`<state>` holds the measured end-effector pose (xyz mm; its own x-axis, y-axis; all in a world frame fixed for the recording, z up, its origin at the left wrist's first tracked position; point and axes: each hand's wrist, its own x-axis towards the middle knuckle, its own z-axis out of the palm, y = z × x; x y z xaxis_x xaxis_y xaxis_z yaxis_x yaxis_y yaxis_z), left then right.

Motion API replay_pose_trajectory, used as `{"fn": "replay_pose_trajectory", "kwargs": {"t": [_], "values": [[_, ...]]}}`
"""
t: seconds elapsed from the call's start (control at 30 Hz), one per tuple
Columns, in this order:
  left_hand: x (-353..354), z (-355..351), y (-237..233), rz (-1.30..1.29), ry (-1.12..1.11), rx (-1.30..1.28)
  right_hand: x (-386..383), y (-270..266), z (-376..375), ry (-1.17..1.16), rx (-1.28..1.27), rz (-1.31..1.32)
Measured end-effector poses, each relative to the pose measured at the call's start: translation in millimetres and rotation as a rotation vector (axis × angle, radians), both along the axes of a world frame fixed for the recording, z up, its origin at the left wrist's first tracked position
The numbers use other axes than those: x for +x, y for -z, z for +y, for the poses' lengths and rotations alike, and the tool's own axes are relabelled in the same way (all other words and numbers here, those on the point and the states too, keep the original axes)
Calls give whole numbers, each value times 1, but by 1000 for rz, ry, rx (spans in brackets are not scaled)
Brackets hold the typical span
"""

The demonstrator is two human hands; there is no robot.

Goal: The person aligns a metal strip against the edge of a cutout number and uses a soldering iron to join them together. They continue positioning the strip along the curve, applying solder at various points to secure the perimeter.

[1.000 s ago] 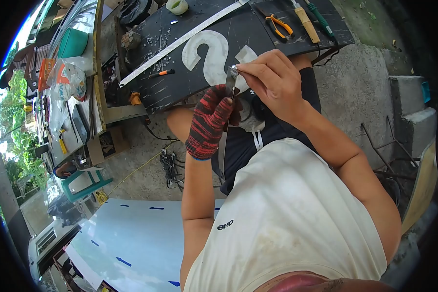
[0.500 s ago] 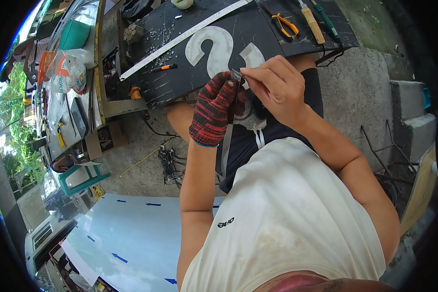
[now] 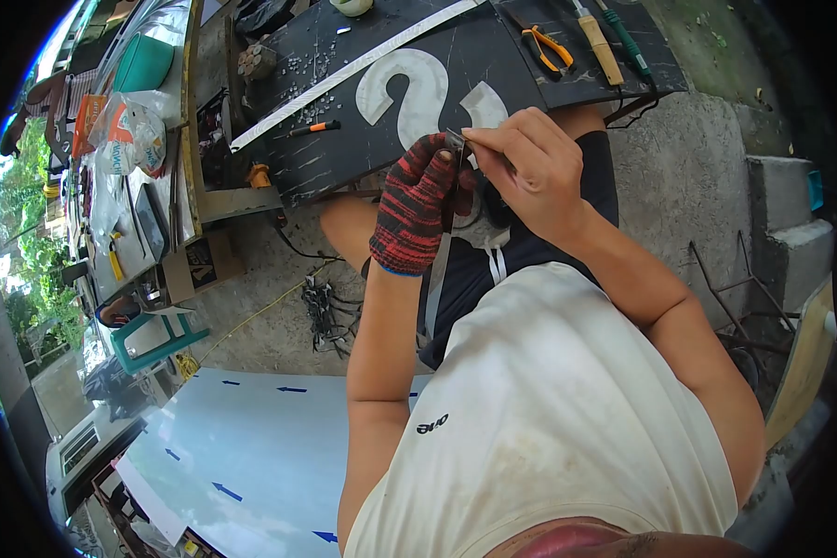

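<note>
Just below the black board [image 3: 344,158] at upper centre, the gloved left hand [image 3: 414,209] is clamped round a thin metal strip [image 3: 435,284], the bare right hand [image 3: 530,167] pinching its top end, long axis running top-to-bottom.

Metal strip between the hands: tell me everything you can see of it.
The metal strip is thin, narrow and pale grey, with a sheen like sheet metal. It stands nearly upright over the lap. The bare right hand pinches its top end, the gloved left hand grips it just below, and the rest hangs free in front of the dark shorts.
</note>
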<state>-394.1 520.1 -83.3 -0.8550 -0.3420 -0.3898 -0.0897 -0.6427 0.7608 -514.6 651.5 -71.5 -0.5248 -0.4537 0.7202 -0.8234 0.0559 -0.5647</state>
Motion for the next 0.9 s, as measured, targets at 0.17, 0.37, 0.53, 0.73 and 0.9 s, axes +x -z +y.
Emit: {"fn": "replay_pose_trajectory", "kwargs": {"t": [0.17,0.37,0.53,0.73,0.9], "values": [[0,-4,-2,-3,73,-42,-2,3,1,-10,31,-4],[24,9,13,85,175,-318,-22,10,11,55,69,51],[55,30,46,-24,121,-520,-29,23,22,55,164,11],[60,18,53,16,-72,-572,-26,43,39,84,120,-475],[62,-8,23,-78,-118,-661,-28,109,48,32,244,-1041]]}}
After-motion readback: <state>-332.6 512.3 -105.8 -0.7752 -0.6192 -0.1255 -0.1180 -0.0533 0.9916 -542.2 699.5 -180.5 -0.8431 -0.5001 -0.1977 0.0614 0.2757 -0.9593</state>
